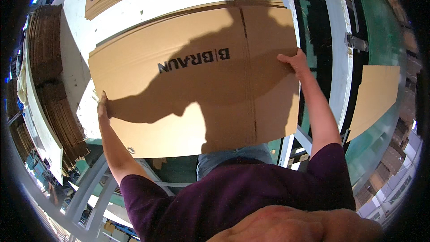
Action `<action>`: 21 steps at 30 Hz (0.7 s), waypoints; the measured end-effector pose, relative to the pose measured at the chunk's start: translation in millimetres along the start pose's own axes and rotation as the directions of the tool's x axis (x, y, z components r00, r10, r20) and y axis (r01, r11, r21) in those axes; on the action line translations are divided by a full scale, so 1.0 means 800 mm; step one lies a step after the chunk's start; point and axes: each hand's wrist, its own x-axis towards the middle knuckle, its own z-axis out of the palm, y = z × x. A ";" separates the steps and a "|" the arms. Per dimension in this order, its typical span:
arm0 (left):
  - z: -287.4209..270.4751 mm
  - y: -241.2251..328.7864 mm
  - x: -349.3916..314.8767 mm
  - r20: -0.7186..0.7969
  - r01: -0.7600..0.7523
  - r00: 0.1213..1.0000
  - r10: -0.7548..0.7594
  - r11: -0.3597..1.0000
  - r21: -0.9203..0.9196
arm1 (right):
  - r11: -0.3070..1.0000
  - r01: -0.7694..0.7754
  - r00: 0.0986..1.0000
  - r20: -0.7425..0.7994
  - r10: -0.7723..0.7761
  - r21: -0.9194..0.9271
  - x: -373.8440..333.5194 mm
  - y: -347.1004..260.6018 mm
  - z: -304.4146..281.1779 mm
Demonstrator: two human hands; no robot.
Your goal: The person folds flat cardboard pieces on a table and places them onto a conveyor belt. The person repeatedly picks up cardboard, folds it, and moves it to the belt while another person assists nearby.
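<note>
Brown folded cardboard (195, 85) spans between the left hand (103, 105) and right hand (297, 62), each gripping one side edge.

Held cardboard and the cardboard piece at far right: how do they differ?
The held cardboard bears print; the side piece shows none. The left hand and right hand grip the held cardboard; neither touches the side piece. The held cardboard looks larger in view than the side piece. Both are brown.

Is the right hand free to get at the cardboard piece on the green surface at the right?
Probably not right now: the right hand holds the large cardboard by its edge, and a grey rail lies between that hand and the cardboard piece.
</note>
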 end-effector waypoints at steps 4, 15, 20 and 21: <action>-0.023 -0.039 -0.037 0.014 0.257 0.967 -0.256 0.964 -0.068 | 0.972 -0.149 0.982 0.144 0.123 0.181 -0.007 -0.002 -0.021; -0.088 0.011 -0.203 -0.139 -0.332 0.943 0.303 0.813 -0.478 | 0.753 0.439 0.887 -0.101 -0.451 0.491 -0.174 -0.089 -0.169; -0.077 0.038 -0.223 -0.100 -0.563 0.813 0.573 0.733 -0.382 | 0.671 0.617 0.786 -0.265 -0.559 0.411 -0.188 -0.059 -0.197; -0.066 0.022 -0.221 -0.072 -0.574 0.817 0.573 0.794 -0.200 | 0.699 0.597 0.800 -0.223 -0.557 0.393 -0.178 -0.034 -0.186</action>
